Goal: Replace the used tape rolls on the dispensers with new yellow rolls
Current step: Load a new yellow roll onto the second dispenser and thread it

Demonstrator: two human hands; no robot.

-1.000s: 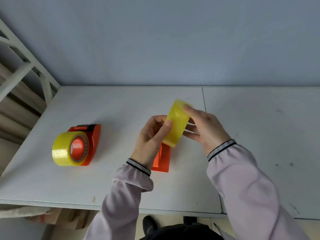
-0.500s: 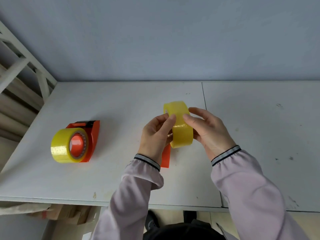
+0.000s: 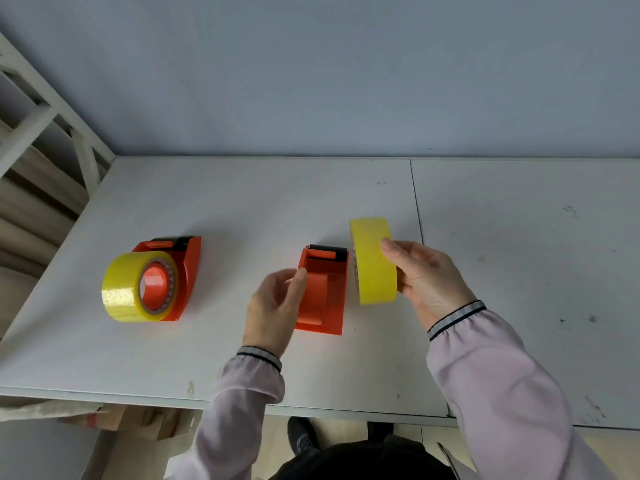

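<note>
Your hands have parted since the earlier frame: the yellow roll is off to the right and the dispenser beneath it is uncovered.

Your right hand (image 3: 424, 277) grips the yellow roll (image 3: 373, 260) on edge, right of centre, just beside the empty orange dispenser (image 3: 323, 289) on the white table (image 3: 242, 202). Your left hand (image 3: 275, 304) is loosely curled, fingers apart, thumb touching the dispenser's left wall. At centre left, a second dispenser (image 3: 188, 271) already carries a yellow roll (image 3: 133, 289).
</note>
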